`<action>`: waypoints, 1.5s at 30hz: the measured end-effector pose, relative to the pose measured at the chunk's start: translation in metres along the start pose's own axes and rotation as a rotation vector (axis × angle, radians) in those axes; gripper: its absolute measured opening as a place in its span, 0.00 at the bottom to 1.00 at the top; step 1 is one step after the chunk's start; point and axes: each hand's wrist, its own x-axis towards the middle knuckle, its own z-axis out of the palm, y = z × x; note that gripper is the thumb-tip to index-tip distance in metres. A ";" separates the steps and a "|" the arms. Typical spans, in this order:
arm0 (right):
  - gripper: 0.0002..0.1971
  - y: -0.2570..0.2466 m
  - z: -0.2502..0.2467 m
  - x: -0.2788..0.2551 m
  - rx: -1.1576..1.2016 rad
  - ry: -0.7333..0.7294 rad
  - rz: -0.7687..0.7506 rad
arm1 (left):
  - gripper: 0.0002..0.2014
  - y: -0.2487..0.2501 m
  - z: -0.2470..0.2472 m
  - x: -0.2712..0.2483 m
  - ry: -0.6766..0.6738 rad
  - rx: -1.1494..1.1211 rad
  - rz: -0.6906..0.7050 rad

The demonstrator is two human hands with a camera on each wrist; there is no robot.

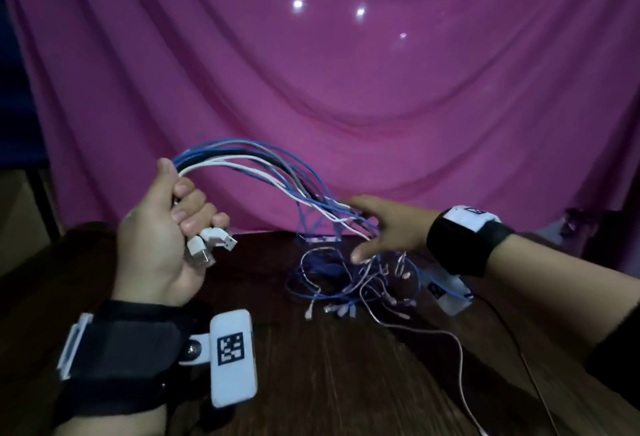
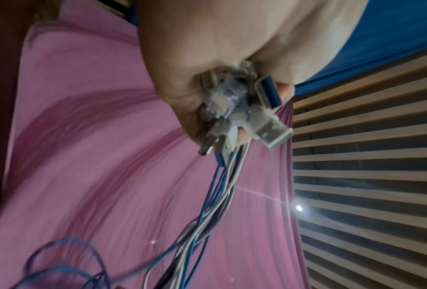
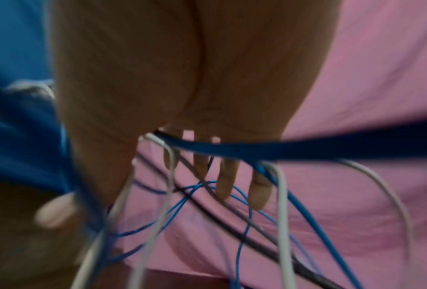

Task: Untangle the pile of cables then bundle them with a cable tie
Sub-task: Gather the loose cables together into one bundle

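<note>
A: Why is the left hand point(image 1: 162, 224) raised at the near left with its fingers curled tight?

B: It grips the cables point(image 1: 270, 172) just behind their plugs; the connectors point(image 1: 211, 245) stick out below the fist, so I judge all those ends are being kept level as 1 bunch while the rest is sorted out.

A: And the right hand point(image 1: 384, 228)?

B: Its fingers point(image 3: 226, 176) are straight and spread, pushed in among the strands where they arc down on the right; several white and blue cables run between and across them. My reading is that it works like a comb, to part the strands.

A: Where is the rest of the cabling?

B: The far ends lie in a loose tangle point(image 1: 349, 283) on the dark wooden table point(image 1: 311, 383), under the right hand and in front of the pink cloth point(image 1: 346, 89); so untangling is not yet done, I'd say.

A: Any cable tie?

B: I cannot make 1 out.
</note>
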 end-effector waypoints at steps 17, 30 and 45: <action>0.24 0.002 -0.106 -0.079 0.672 0.627 -0.129 | 0.22 0.018 -0.035 0.012 0.221 0.007 0.005; 0.30 -0.078 -0.085 -0.064 1.393 0.539 -0.325 | 0.23 -0.039 -0.001 0.007 0.167 0.105 -0.034; 0.61 -0.097 0.052 -0.072 0.243 0.243 0.018 | 0.21 -0.009 -0.015 0.009 0.159 0.171 -0.010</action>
